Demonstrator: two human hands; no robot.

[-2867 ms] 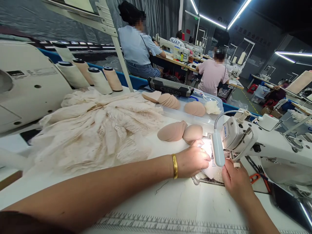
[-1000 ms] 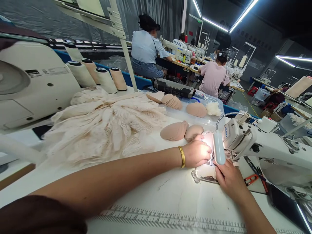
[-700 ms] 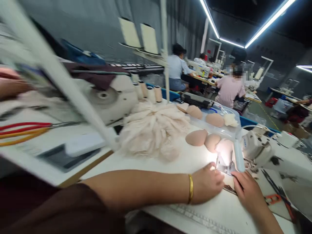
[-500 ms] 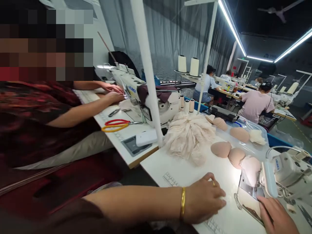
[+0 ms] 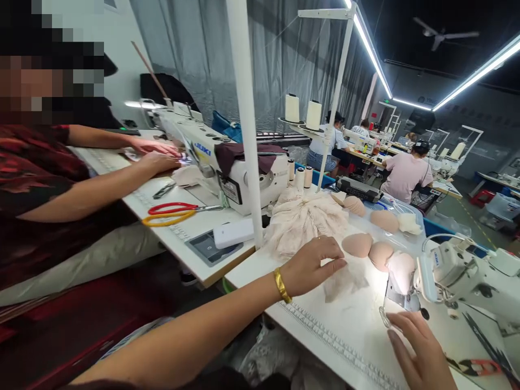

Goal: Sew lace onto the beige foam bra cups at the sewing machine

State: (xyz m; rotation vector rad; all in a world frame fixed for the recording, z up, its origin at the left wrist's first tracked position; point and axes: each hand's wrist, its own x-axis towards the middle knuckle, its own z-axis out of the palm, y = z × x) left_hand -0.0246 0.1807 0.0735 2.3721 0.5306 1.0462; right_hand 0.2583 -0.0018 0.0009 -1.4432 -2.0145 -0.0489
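My left hand (image 5: 314,265), with a gold bangle at the wrist, reaches over the sewing table. Its thumb and fingers close together at the edge of a thin, sheer beige piece of fabric (image 5: 345,281). Just behind it lies a gathered pile of beige fabric (image 5: 304,216). My right hand (image 5: 420,349) rests by the sewing machine (image 5: 459,271), thumb and fingers apart, a fingertip near a bent wire loop (image 5: 383,317). Moulded beige bra cups (image 5: 381,255) run in a line toward the needle area, where a paler cup (image 5: 401,271) lies under the lamp.
At the left a co-worker's hands (image 5: 158,157) work at another sewing machine (image 5: 247,179). Red and yellow handled scissors (image 5: 170,212) and a white case (image 5: 231,233) lie there. A white pole (image 5: 246,119) rises between the tables. More cups lie on a plastic tray (image 5: 416,241). Black tweezers (image 5: 483,336) lie at right.
My left hand has moved from the front of the table to the fabric pile, and a sheer piece now lies apart from it. My right hand's fingers have spread. The view has shifted right.
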